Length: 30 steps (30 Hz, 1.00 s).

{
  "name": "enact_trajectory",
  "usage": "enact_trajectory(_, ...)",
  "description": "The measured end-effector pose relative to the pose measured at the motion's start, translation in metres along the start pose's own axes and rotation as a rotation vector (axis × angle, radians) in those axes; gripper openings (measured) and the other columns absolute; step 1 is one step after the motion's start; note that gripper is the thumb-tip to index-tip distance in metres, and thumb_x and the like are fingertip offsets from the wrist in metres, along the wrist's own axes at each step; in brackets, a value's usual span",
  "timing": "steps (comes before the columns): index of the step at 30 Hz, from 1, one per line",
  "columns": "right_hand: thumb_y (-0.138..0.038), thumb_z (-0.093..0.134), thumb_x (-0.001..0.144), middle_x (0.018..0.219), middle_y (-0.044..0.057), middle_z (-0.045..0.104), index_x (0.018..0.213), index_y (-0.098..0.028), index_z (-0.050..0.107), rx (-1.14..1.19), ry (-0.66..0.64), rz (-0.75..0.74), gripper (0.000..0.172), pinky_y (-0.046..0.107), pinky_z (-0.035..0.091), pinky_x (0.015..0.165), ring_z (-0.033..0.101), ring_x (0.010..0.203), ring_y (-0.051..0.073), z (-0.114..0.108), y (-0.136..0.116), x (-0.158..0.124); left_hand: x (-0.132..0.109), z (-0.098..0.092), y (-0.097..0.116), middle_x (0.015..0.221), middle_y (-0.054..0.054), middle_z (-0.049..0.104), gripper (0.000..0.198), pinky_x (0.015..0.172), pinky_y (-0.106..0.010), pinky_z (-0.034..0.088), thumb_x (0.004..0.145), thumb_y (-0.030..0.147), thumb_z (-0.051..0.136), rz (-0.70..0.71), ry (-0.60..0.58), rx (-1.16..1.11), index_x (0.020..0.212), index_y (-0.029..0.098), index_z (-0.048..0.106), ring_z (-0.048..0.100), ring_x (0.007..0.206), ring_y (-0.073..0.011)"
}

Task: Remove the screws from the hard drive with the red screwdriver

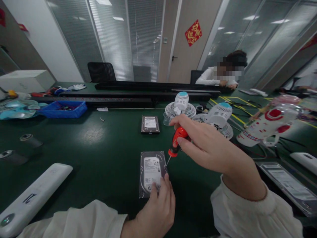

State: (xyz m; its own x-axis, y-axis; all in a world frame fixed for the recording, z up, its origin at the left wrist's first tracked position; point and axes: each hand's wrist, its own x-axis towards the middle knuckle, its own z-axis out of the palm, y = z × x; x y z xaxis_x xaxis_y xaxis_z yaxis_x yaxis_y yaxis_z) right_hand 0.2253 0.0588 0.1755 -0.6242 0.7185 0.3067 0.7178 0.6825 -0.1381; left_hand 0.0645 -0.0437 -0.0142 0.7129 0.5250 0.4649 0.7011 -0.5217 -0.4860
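Observation:
A hard drive (151,168) with a white label lies flat on the green table, near the centre. My left hand (158,206) rests its fingertips on the drive's lower right part, holding it from above. My right hand (195,140) grips a red and black screwdriver (178,140), whose tip points down to the drive's upper right edge. Whether the tip sits in a screw is too small to tell. A second hard drive (150,124) lies farther back.
White fans (182,104) stand behind my right hand. A plastic jug (269,124) and a packaged drive (291,185) are right. Left are a blue tray (64,109), metal cylinders (31,140) and a long white device (36,195). A person (210,76) sits across the table.

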Motion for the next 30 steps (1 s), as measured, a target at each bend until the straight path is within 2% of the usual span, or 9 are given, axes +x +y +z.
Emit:
enact_trajectory(6,-0.059,0.048,0.100,0.068,-0.002,0.061,0.108,-0.020,0.060,-0.169,0.047,0.115,0.041,0.029,0.029,0.058,0.055,0.058,0.019,0.0048,0.0028,0.0040,0.0013,-0.0020,-0.0019,0.127,-0.024,0.074,0.044,0.083,-0.046,0.054,0.093,0.032,0.055,0.008,-0.003,-0.012,0.119,0.005,0.078,0.069,0.110,-0.0344)
enact_trajectory(8,-0.057,0.045,0.101,0.074,0.000,0.064,0.111,-0.020,0.060,-0.148,0.026,0.105,0.041,0.030,0.032,0.060,0.059,0.063,0.020,0.0044,0.0035,0.0043,0.0013,-0.0018,-0.0017,0.127,-0.024,0.074,0.044,0.083,-0.046,0.053,0.094,0.033,0.054,0.005,-0.005,-0.011,0.119,0.005,0.078,0.068,0.110,-0.0344)
enact_trajectory(12,-0.034,0.050,0.097,0.101,0.006,0.070,0.121,-0.017,0.056,-0.036,0.026,0.006,0.030,0.031,0.039,0.069,0.067,0.082,0.021,0.0026,0.0028,0.0034,0.0006,-0.0016,-0.0008,0.128,-0.024,0.073,0.046,0.084,-0.047,0.053,0.095,0.035,0.053,0.010,-0.003,0.001,0.120,0.005,0.077,0.068,0.110,-0.0346)
enact_trajectory(14,-0.030,0.053,0.094,0.093,0.003,0.069,0.120,-0.018,0.056,-0.009,0.018,-0.012,0.028,0.029,0.039,0.067,0.065,0.075,0.018,0.0026,0.0021,0.0035,0.0007,-0.0023,-0.0012,0.128,-0.025,0.073,0.046,0.084,-0.047,0.052,0.095,0.036,0.053,0.013,-0.005,0.006,0.120,0.005,0.077,0.068,0.110,-0.0346)
enact_trajectory(17,-0.045,0.056,0.097,0.071,-0.002,0.062,0.114,-0.019,0.059,-0.085,0.041,0.043,0.031,0.028,0.033,0.060,0.057,0.060,0.017,0.0037,0.0019,0.0047,0.0016,-0.0037,-0.0026,0.128,-0.024,0.073,0.045,0.084,-0.047,0.053,0.096,0.036,0.053,0.016,-0.015,0.003,0.120,0.006,0.078,0.068,0.110,-0.0346)
enact_trajectory(20,-0.056,0.051,0.099,0.071,0.000,0.063,0.112,-0.019,0.060,-0.140,0.062,0.064,0.041,0.029,0.031,0.060,0.059,0.062,0.019,0.0042,0.0034,0.0054,0.0019,-0.0044,-0.0032,0.128,-0.024,0.073,0.045,0.083,-0.047,0.053,0.095,0.037,0.054,0.023,-0.024,-0.005,0.120,0.007,0.078,0.067,0.111,-0.0353)
enact_trajectory(25,-0.026,0.048,0.095,0.098,0.006,0.070,0.117,-0.017,0.056,0.001,0.033,-0.051,0.025,0.030,0.040,0.070,0.066,0.080,0.019,0.0032,0.0048,0.0031,0.0008,-0.0030,-0.0018,0.129,-0.025,0.072,0.045,0.084,-0.047,0.052,0.097,0.034,0.053,0.008,-0.016,-0.004,0.121,0.006,0.077,0.067,0.112,-0.0346)
enact_trajectory(28,-0.038,0.055,0.098,0.082,0.000,0.067,0.113,-0.019,0.059,-0.044,0.040,-0.001,0.025,0.029,0.037,0.065,0.062,0.068,0.018,0.0040,0.0037,0.0028,0.0006,-0.0030,-0.0017,0.128,-0.024,0.073,0.044,0.084,-0.046,0.053,0.097,0.033,0.052,0.006,-0.017,-0.015,0.120,0.006,0.078,0.067,0.111,-0.0346)
enact_trajectory(30,-0.052,0.053,0.100,0.073,-0.001,0.064,0.111,-0.020,0.061,-0.121,0.052,0.045,0.036,0.029,0.032,0.061,0.059,0.063,0.019,0.0046,0.0032,0.0034,0.0006,-0.0037,-0.0020,0.128,-0.024,0.073,0.043,0.084,-0.046,0.053,0.096,0.032,0.053,0.009,-0.020,-0.021,0.120,0.006,0.078,0.067,0.112,-0.0351)
